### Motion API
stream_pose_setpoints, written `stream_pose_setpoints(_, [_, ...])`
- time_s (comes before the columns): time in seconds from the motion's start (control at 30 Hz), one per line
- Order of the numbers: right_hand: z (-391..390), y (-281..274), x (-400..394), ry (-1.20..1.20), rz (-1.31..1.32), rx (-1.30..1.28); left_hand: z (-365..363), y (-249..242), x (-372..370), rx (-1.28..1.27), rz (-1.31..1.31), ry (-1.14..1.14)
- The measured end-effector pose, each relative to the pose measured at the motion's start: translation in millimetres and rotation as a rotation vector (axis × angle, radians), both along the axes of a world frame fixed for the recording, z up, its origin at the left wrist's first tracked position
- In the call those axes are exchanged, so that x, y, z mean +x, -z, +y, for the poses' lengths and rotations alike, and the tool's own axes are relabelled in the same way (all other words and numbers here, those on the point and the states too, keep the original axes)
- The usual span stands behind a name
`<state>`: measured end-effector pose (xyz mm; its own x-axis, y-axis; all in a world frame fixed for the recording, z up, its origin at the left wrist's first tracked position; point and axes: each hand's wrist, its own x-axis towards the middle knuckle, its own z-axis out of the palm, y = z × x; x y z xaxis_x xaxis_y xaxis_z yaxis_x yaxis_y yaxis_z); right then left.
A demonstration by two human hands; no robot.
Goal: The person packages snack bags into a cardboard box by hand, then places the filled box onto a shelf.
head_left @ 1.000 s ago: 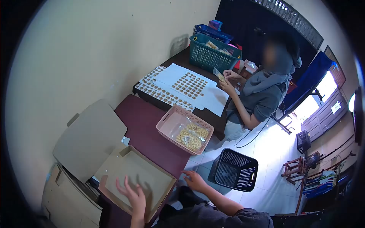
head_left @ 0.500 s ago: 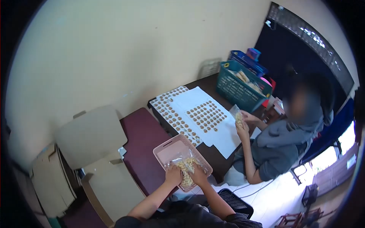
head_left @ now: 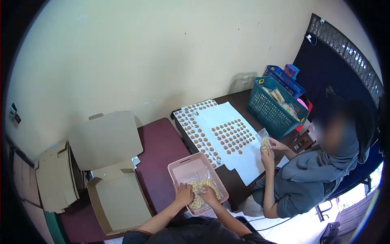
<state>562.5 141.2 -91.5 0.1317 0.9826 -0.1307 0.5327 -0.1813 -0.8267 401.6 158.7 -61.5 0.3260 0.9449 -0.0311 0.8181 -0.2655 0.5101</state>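
Here, both hands in a pink basket of snack packs.
Head view: left hand (head_left: pixel 184 194) and right hand (head_left: pixel 209 194) closed around a clear snack bag (head_left: pixel 199 189) inside the pink basket (head_left: pixel 181 167) on the maroon table (head_left: pixel 159 146); open cardboard box (head_left: pixel 118 198) at nine o'clock; sticker sheets (head_left: pixel 219 134) and a co-worker's hands (head_left: pixel 270 149) pinching a small bag at two o'clock.

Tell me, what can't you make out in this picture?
- What the snacks in the clear bag are: too small in the head view.
- Far end of the pink basket: covered by the left hand and right hand.
- Print on the round stickers: too small.
- Co-worker's legs: cut off by the image edge.
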Motion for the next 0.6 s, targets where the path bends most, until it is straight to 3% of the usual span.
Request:
stream_pose_setpoints(0.07, [1, -10, 0, -0.041, 0.037, -0.049, -1, 11, 0, -0.018, -0.046, 0.023])
stream_pose_setpoints(0.17, [4, -10, 3, -0.111, 0.04, -0.079, -7, -31, 1, -0.117, -0.007, 0.039])
stream_pose_setpoints(0.23, [2, -28, 1, -0.144, 0.009, -0.061, -9, -39, -4, -0.109, -0.399, 0.06])
stream_pose_setpoints(0.3, [-3, -95, -10, 0.01, 0.145, -0.054, -9, -78, -19, -0.067, -0.362, 0.086])
stream_pose_setpoints(0.33, [2, -98, -13, 0.003, 0.148, -0.058, -9, -88, -29, 0.098, -0.451, 0.015])
stream_pose_setpoints(0.37, [4, -98, -17, 0.02, 0.32, 0.055, -9, -95, -39, 0.261, -0.535, -0.059])
stream_pose_setpoints(0.4, [5, -105, -27, 0.038, 0.494, 0.164, -7, -101, -48, 0.254, -0.528, -0.07])
stream_pose_setpoints(0.47, [1, -135, -54, 0.01, 0.635, 0.156, -5, -112, -70, 0.107, -1.115, -0.166])
stream_pose_setpoints(0.5, [-3, -157, -70, -0.011, 0.768, 0.162, -8, -121, -85, 0.111, -1.109, -0.187])
stream_pose_setpoints(0.57, [-10, -177, -109, -0.116, 0.795, 0.105, -23, -144, -115, -0.39, -1.418, -0.189])
stream_pose_setpoints(0.6, [-14, -179, -132, -0.092, 0.852, 0.095, -31, -149, -129, -0.401, -1.383, -0.265])
